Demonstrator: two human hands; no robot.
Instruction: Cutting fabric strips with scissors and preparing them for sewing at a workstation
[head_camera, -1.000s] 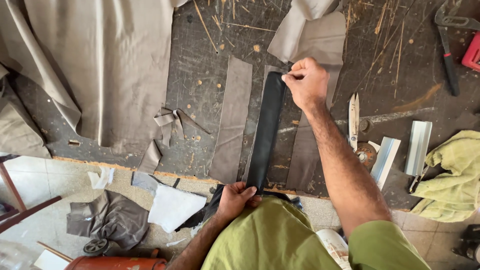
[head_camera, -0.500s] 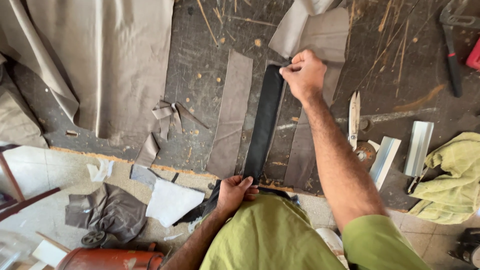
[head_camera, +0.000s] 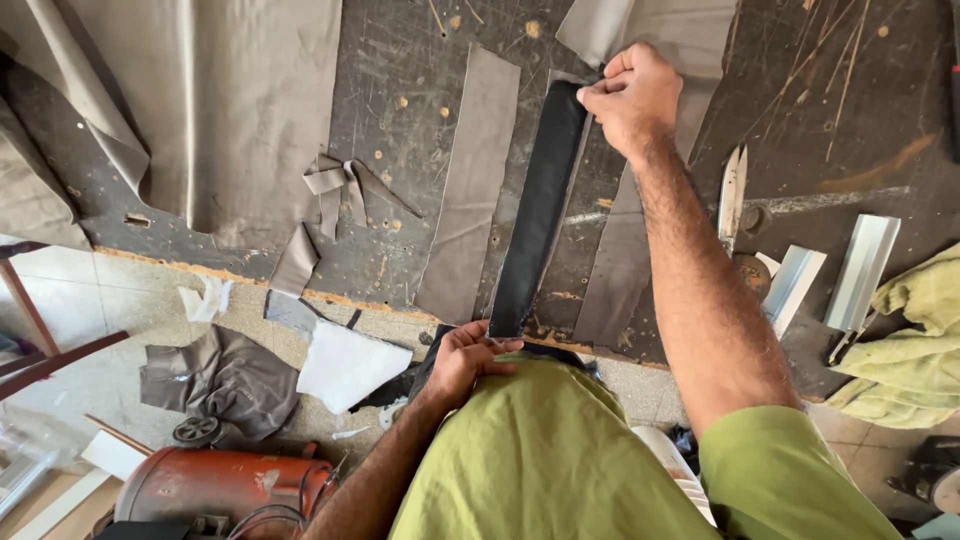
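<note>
While both hands pin its ends, one black strip (head_camera: 538, 205) lies stretched along the dark, scratched workbench (head_camera: 400, 90).

Closed into a fist, the right hand (head_camera: 632, 95) clamps the strip's far end; the left hand (head_camera: 468, 358) pinches the near end at the bench edge, fingers curled on it. Two grey strips flank it: one grey strip (head_camera: 468, 190) to its left, the other strip (head_camera: 615, 260) to its right, partly under the right forearm. One large grey sheet (head_camera: 210, 100) covers the bench's left part, with a few small grey scraps (head_camera: 335, 185) near it. One pair of scissors (head_camera: 733, 185) and two pale metal pieces (head_camera: 825, 275) lie to the right, beside one yellow-green cloth (head_camera: 915, 340). Below, one red tank (head_camera: 225, 485) stands on the tiled floor.
</note>
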